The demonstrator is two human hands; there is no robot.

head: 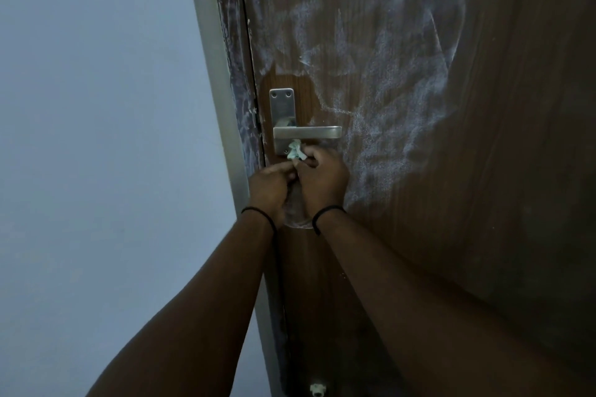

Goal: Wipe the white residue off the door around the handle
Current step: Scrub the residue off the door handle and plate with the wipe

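- A brown wooden door [483, 171] fills the right side of the view; a pale blue-grey wall [96, 106] fills the left, with a grey door frame [214, 74] between them.
- White residue [387, 74] smears the door in broad, chalky swirls above and to the right of the handle, and runs down the door edge on the left.
- A patch of clean wood shows just above and right of the metal backplate [282, 106], where the smears stop.
- The metal lever handle [308, 132] sits level, pointing right from the backplate.
- A small crumpled pale cloth [295, 151] sits just under the lever, against the lower part of the backplate.
- The right hand [322, 184] is closed around the cloth, fingers curled, with the wad sticking out on its far left side.
- The left hand [271, 187] is just beside the right, touching it, its fingertips pinched at the near edge of the cloth; how firmly it holds I cannot tell.
- Each wrist carries a thin black band [259, 214].
- A clear bottle-like thing [296, 213] shows between the two wrists; what supports it is hidden.
- A small white fitting [317, 389] sits at the near bottom of the door.
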